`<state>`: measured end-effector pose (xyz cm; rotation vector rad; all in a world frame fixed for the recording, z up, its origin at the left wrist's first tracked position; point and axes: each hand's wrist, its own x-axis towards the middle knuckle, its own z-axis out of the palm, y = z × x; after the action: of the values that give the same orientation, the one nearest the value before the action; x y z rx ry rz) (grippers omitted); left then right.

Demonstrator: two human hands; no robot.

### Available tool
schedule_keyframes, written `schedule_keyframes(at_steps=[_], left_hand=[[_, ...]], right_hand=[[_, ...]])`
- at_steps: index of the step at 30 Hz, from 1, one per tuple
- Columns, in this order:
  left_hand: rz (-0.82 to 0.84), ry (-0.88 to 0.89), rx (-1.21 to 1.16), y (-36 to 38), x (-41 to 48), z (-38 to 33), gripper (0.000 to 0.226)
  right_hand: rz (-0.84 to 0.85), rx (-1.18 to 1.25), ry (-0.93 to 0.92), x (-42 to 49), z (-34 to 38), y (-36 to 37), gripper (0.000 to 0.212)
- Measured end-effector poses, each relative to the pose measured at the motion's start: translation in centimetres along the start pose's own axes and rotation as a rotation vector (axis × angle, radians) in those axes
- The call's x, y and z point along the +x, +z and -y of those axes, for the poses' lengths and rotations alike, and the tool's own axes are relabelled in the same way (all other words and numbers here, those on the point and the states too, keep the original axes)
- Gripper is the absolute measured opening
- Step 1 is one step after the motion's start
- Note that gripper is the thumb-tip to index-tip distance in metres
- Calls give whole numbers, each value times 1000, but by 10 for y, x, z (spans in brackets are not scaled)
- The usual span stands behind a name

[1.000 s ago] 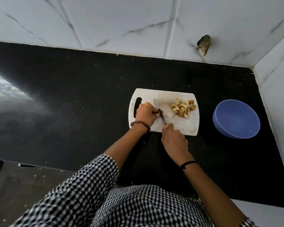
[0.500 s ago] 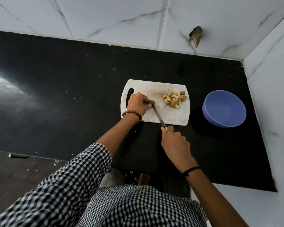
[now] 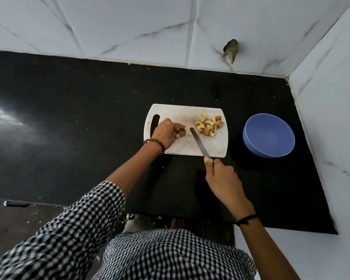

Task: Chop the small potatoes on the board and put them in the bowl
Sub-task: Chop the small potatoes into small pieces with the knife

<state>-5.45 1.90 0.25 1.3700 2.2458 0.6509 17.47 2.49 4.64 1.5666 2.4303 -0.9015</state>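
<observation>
Blue bowl point(image 3: 269, 136); white board point(image 3: 180, 114); black-white checked shirt point(image 3: 170, 255).

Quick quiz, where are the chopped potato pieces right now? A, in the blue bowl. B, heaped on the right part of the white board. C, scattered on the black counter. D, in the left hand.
B: the chopped pieces sit heaped at the right end of the board, and the blue bowl beside it shows none inside.

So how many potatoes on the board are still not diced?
1: a small potato pinched by the left hand on the board, left of the knife tip. The hand may hide more.
</observation>
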Motion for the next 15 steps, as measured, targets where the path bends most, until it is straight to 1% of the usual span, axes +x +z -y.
schedule_keyframes(at_steps=[2, 6, 11, 15], left_hand=[[22, 23, 63, -4, 2, -2, 35], [3, 59, 131, -7, 2, -5, 29], [-39, 62, 119, -1, -3, -2, 25], [-109, 9, 33, 3, -5, -2, 17]], right_hand=[[-15, 39, 5, 4, 2, 1, 54], [-36, 74, 15, 9, 6, 3, 56], [-17, 116, 41, 11, 8, 7, 55], [12, 168, 68, 12, 10, 11, 55]])
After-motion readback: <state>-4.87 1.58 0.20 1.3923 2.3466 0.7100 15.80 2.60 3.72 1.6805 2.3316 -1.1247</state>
